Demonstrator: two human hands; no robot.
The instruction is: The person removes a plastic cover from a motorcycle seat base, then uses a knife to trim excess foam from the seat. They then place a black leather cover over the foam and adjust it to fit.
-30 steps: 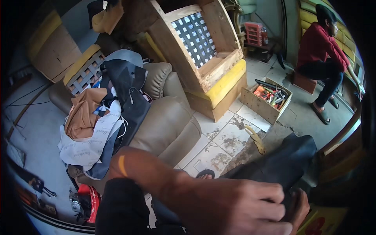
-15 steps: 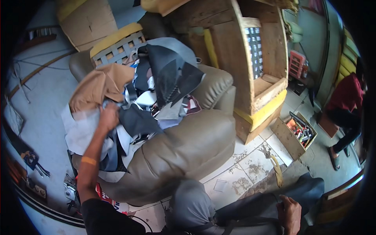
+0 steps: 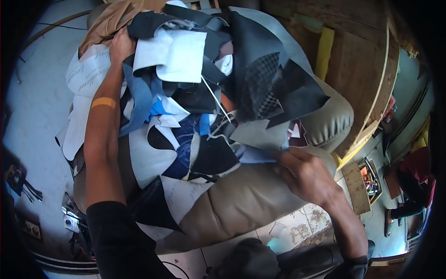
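Observation:
A heap of leather and vinyl offcuts lies on the brown padded armchair. At its far left, my left hand is closed on a dark leather scrap; its fingertips are partly hidden. Beside it lie a tan leather piece and a folded white-backed scrap. My right hand hovers over the front padding, slightly blurred, its bent fingers apart and nothing visible in them. Nearest to its fingertips is a pale lilac scrap. A large black piece spreads over the heap's right side.
A wooden furniture frame with yellow foam stands at the right. Beyond it are a box of tools and a seated person in red. A wall socket and a metal device are at the left.
The view has moved closer over the heap. My right hand has come from the lower right to the front padding. By my left hand, dark and white-backed scraps now lie turned over to the right.

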